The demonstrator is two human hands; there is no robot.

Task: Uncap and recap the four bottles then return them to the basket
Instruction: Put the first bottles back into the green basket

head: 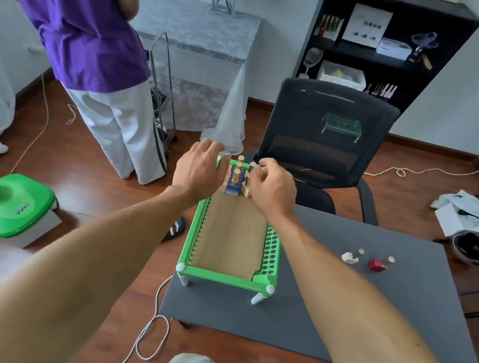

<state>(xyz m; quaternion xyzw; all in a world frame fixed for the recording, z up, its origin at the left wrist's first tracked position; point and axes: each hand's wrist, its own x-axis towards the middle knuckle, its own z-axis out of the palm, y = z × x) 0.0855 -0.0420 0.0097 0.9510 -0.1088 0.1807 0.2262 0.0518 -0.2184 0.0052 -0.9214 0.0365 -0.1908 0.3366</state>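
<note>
A green plastic basket (pixel 228 279) with a cardboard floor stands on the grey mat. At its far end several small gold-capped bottles (pixel 235 180) stand bunched together. My left hand (pixel 199 169) rests over the basket's far left corner, fingers spread on the rim. My right hand (pixel 271 186) is curled around the rightmost, beige bottle (pixel 247 189) at the far right corner. Outside the basket, on the mat to the right, a white bottle (pixel 350 257) and a red bottle (pixel 378 264) lie apart from both hands, caps on.
The grey mat (pixel 321 311) covers a wooden table. A black mesh chair (pixel 325 138) stands just behind the basket. A person in a purple shirt (pixel 70 16) stands at the far left. A green fan base (pixel 7 205) sits on the floor left; a white cord (pixel 152 333) loops near the table edge.
</note>
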